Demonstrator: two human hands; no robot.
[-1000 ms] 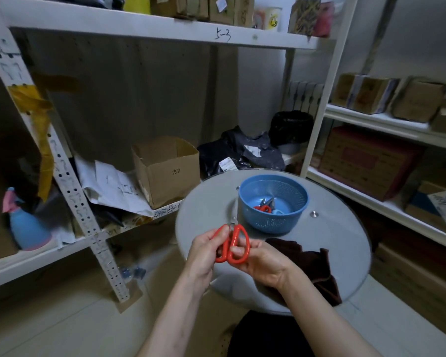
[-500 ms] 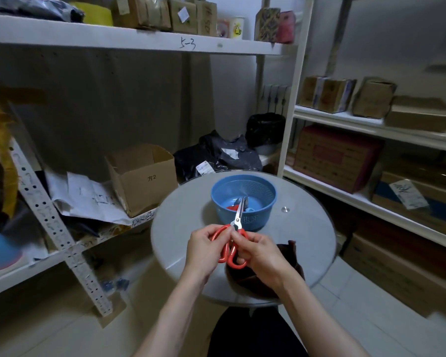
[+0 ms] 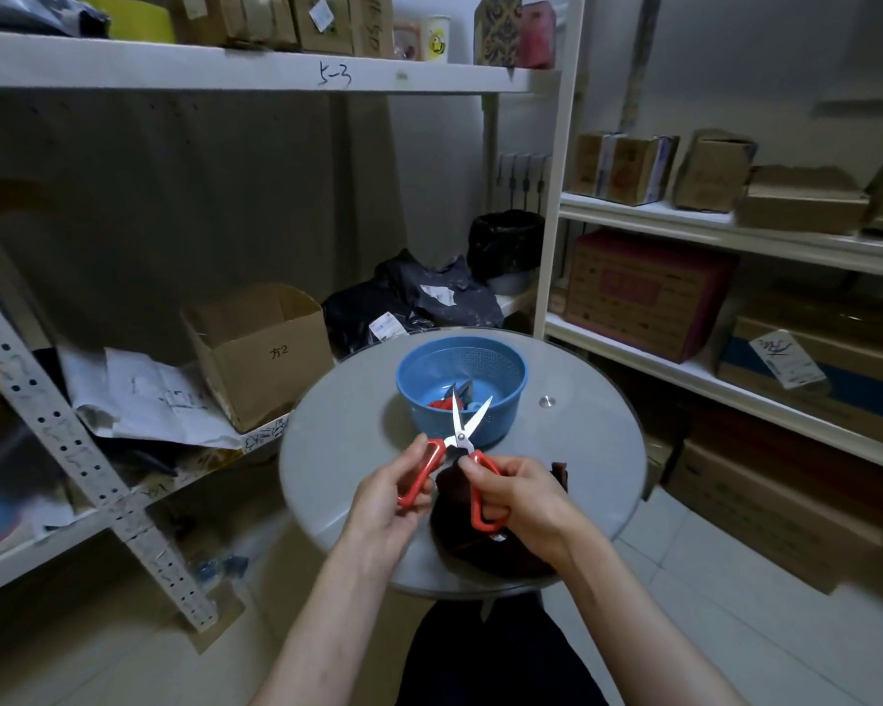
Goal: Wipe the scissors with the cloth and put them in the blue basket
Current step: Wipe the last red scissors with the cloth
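Red-handled scissors are held above the round grey table, blades spread apart and pointing toward the blue basket. My left hand grips the left handle loop. My right hand grips the right handle loop. The dark brown cloth lies on the table under my hands, partly hidden by them. Other scissors with red and blue handles lie inside the basket.
White metal shelves stand left and right of the table. An open cardboard box and crumpled papers sit on the left shelf, dark bags behind the table, more boxes on the right shelves.
The scissor handles were together; now my hands have pulled them apart and the blades stand open. The camera view has shifted slightly.
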